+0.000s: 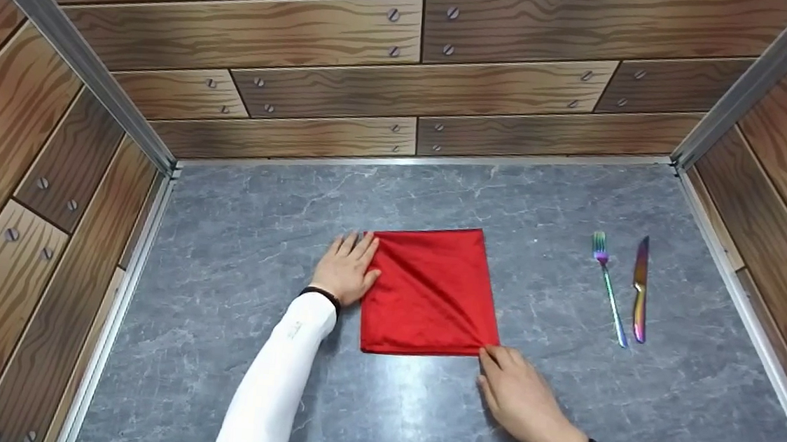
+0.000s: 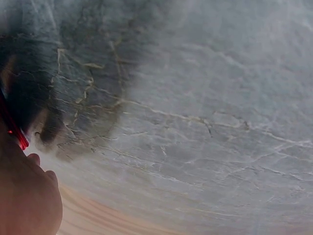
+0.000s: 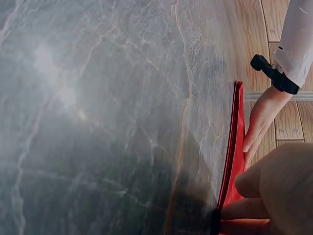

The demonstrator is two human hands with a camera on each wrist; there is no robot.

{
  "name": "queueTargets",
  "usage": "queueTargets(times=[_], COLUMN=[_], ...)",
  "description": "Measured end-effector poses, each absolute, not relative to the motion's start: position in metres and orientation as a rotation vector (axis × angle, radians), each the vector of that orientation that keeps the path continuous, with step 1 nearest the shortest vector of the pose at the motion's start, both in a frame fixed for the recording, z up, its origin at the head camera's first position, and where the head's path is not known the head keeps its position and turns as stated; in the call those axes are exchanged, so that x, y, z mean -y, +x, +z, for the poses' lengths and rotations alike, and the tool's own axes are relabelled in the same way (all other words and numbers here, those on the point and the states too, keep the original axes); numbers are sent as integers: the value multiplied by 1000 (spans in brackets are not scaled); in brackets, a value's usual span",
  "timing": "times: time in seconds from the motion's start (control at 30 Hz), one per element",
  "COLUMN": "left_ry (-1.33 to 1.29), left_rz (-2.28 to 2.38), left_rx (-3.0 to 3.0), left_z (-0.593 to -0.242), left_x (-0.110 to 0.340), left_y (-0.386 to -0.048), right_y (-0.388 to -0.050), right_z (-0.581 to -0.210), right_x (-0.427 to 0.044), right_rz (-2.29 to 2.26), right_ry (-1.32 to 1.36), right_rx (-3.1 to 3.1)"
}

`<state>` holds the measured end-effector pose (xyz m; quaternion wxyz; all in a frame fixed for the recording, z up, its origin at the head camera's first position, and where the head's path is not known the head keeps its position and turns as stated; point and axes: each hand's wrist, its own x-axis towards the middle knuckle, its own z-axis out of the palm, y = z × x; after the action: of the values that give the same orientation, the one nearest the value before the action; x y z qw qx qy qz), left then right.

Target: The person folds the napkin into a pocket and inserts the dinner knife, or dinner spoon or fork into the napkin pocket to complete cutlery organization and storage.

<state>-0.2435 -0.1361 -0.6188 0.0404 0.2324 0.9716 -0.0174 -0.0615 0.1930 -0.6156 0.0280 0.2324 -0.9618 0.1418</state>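
a red cloth point(image 1: 430, 287), folded square, lies between your hands on the grey table point(image 1: 238, 237). your left hand point(image 1: 346, 270) rests with fingers straight at its far left corner, gripping nothing; your right hand point(image 1: 517, 392) pinches the near right corner between thumb and fingers. creases fan from that pinch. you seem to be straightening it; next likely calls for smoothing those creases outward.

Iridescent fork point(image 1: 611, 296), knife point(image 1: 640, 297) just beside it, grey marbled tabletop point(image 1: 260, 217), plank-patterned walls point(image 1: 331, 37), metal edging point(image 1: 751, 319)
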Motion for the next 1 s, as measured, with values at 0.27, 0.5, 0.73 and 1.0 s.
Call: queueTargets(times=[0.27,0.5,0.73,1.0], left_ry=[715,739,762,794], left_rz=[-26,-11,9,33], left_rx=[-2998,-3004,-3025,-3047], left_z=[-622,-624,-616,-610], left_x=[140,141,145,153], left_y=[-245,-248,-243,-231], right_y=[-60,-61,-63,-76], right_z=[-615,-615,-613,-610], right_x=[-192,-192,-192,-202], right_rz=[450,419,418,475], right_ry=[689,702,684,607], right_rx=[2971,2983,2987,2962])
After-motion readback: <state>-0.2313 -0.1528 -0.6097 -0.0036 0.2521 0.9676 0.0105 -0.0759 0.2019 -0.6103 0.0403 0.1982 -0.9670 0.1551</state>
